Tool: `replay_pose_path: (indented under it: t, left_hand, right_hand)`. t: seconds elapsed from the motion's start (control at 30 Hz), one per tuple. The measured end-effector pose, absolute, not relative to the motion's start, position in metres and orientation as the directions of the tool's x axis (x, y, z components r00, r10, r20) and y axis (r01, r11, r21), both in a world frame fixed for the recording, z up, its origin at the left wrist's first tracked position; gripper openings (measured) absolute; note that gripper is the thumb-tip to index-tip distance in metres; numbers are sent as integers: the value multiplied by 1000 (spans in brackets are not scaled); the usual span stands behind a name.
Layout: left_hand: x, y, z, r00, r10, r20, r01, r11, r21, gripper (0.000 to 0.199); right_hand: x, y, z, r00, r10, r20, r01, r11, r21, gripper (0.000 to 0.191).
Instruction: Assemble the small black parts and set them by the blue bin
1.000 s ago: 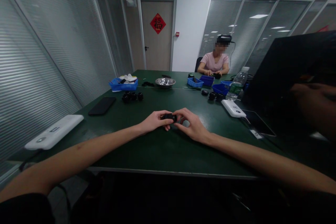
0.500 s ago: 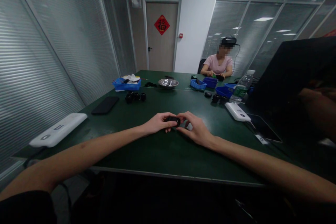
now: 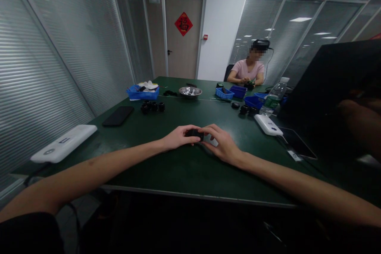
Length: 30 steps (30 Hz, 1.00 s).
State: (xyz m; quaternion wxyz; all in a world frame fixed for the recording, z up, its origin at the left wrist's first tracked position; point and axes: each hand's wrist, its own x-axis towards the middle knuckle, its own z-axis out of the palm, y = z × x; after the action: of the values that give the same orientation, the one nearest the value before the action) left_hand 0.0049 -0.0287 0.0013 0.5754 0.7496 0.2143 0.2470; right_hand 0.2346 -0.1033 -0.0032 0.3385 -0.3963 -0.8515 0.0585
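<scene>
Above the near middle of the green table, my left hand (image 3: 177,137) is closed around a small black cylindrical part (image 3: 195,134). Its thumb lies across the front, and the fingers hide much of the piece. From the other side my right hand (image 3: 222,143) curls in, its thumb and fingertips pinching the right end of the same part. What exactly the part is, I cannot make out. Several similar black round parts (image 3: 152,106) stand farther off at the left, and more black parts (image 3: 248,110) sit at the right.
A steel bowl (image 3: 190,92) with small pieces stands beyond my hands, a filled blue tray (image 3: 143,92) left of it. Blue bins (image 3: 254,101), a water bottle (image 3: 272,97) and a white power bank (image 3: 268,125) are at right. A black phone (image 3: 118,116) lies left. A co-worker (image 3: 248,69) sits opposite.
My right fingertips have moved onto the right end of the black part, covering more of it. The view has tilted slightly. The co-worker's hands have come closer together.
</scene>
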Motion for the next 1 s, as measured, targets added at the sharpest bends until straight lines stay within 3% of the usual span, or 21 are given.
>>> replay_pose_path:
  t: [0.2,0.33,0.5,0.63,0.77,1.0]
  left_hand:
    - [7,-26,-3,779,617,107,29,-207,978,56]
    - [7,-25,-5,787,611,85,52,-202,978,54]
    - [7,-26,-5,808,582,85,46,-207,977,50]
    - [6,-27,-3,795,599,98,27,-195,980,52]
    - [6,-27,-2,787,612,73,45,-175,983,53]
    - [7,-24,-8,803,590,86,24,-176,984,54]
  right_hand:
    - [234,-101,-4,-411,730,546,634,659,-404,44]
    - [235,-101,-4,-430,721,544,651,665,-367,31]
    - [233,-102,-5,-485,658,577,623,723,-301,34]
    - [233,-101,-5,-426,703,569,634,681,-367,44]
    - [235,-101,-3,-433,714,550,631,676,-381,30]
    - [233,-102,-1,-470,673,571,589,721,-365,32]
